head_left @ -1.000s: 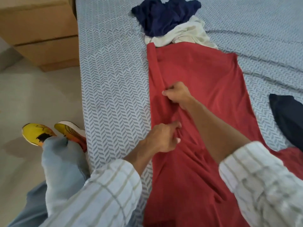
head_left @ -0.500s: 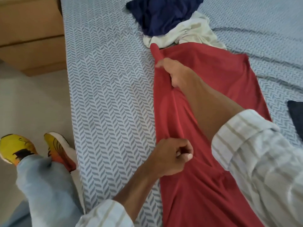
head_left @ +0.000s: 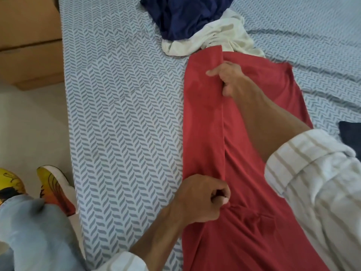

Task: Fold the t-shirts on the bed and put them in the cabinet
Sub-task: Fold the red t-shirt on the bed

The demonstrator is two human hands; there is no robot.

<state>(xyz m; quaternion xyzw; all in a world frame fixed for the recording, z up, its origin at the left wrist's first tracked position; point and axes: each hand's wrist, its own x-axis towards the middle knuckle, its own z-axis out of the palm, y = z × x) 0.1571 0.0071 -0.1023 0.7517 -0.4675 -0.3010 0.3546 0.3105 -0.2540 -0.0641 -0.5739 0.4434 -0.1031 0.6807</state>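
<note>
Nearest you, your left hand (head_left: 201, 198) is fisted on the folded flap of the red t-shirt (head_left: 254, 173), wrist coming in from the bed's (head_left: 121, 114) left edge. Bare sheet lies open to the left. The shirt runs lengthwise away from you, flap turned along its left side. Farther up, your right hand (head_left: 228, 77) pinches the flap's top. Beyond it, a white shirt (head_left: 214, 40) and navy shirt (head_left: 185, 16) sit bunched, touching.

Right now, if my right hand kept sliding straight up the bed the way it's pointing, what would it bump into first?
Most likely the crumpled cream t-shirt, just past the top edge of the red t-shirt that your right hand grips. The navy t-shirt lies beyond it. Depth is hard to judge from one view.
</note>
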